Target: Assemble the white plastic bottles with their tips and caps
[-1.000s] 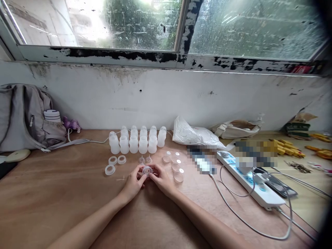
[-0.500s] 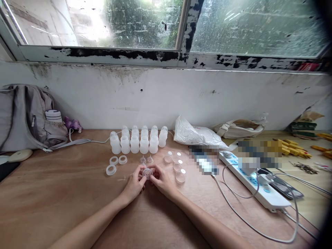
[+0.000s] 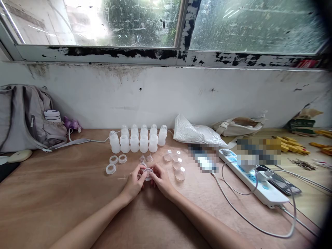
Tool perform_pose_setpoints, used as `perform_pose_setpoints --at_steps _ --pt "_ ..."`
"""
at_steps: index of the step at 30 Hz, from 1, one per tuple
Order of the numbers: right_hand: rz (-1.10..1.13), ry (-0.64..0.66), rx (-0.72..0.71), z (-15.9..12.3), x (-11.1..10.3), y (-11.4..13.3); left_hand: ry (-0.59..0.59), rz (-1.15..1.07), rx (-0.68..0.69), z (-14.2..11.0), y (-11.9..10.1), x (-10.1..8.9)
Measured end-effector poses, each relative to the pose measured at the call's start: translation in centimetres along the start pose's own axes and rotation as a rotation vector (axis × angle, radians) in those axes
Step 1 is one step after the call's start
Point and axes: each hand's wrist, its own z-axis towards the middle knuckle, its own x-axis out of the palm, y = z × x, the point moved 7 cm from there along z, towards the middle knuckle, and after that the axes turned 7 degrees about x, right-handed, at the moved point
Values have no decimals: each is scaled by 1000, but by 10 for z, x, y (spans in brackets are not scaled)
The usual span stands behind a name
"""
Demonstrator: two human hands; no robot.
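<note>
My left hand [image 3: 135, 183] and my right hand [image 3: 163, 181] meet over the table, both closed on a translucent bottle collar ring [image 3: 148, 174]. The thumbs press at its near side; the other fingers are partly hidden around it. A clear part seems to sit inside the ring, too small to make out. Just beyond the fingers stand clear bottle nipples [image 3: 149, 158], one partly behind my left hand. Three loose collar rings [image 3: 111, 169] lie to the left. Right of my hands are several clear round covers [image 3: 180, 175] and small white discs [image 3: 183, 169].
Several frosted baby bottles [image 3: 144, 143] stand in two rows at the back, some topped. A plastic bag [image 3: 186, 131], a blurred phone [image 3: 204, 159] and a power strip [image 3: 269, 195] with looping cables occupy the right. A grey backpack [image 3: 26, 117] stands far left.
My fingers have shifted slightly on the ring, and it now looks tilted a little differently. The view has moved slightly; the other items stay in place.
</note>
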Motion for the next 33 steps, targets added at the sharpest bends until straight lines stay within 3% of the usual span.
perform_pose_setpoints --at_steps 21,33 --pt "-61 -30 -37 -1 1 4 40 12 47 -1 -3 1" --pt "-121 -96 -104 -5 -5 13 -38 21 55 0 -3 -3"
